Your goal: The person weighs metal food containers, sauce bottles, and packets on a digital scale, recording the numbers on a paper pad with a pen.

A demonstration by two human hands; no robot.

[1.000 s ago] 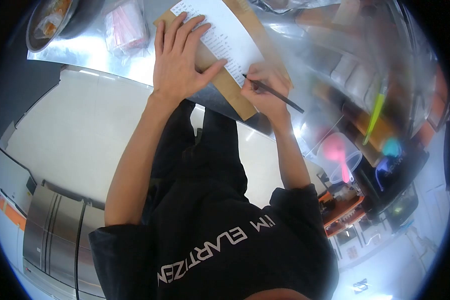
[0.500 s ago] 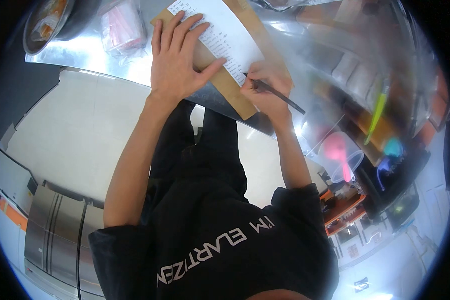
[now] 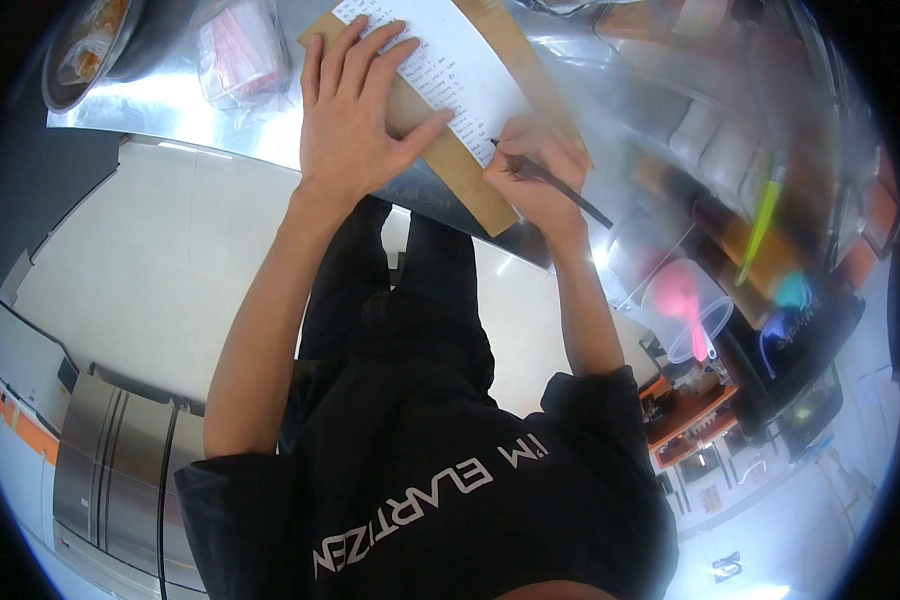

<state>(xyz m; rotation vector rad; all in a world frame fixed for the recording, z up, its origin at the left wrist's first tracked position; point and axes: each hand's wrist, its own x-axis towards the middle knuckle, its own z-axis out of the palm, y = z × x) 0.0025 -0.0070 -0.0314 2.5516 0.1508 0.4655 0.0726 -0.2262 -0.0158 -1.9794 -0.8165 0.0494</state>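
My left hand (image 3: 355, 115) lies flat with fingers spread, resting over the left edge of a white sheet of paper (image 3: 470, 60) and the brown board (image 3: 465, 190) beneath it. Lines of handwriting run down the left part of the sheet. In my right hand (image 3: 542, 170) is a black pen (image 3: 570, 195), pinched between the fingers. Its tip touches or hovers just over the paper near the lower end of the writing; I cannot tell which. The fingers of that hand cover the sheet's lower right corner.
A plastic bag with pink and white contents (image 3: 242, 55) and a metal bowl (image 3: 62, 103) stand on the steel table (image 3: 160, 110) at left. To the right are a clear container (image 3: 715, 305), a pink spoon (image 3: 685, 300) and a lime-green utensil (image 3: 762, 225).
My right hand and the pen have shifted very slightly, and the pen tip sits a little higher in view. My left hand stays spread on the paper and board.
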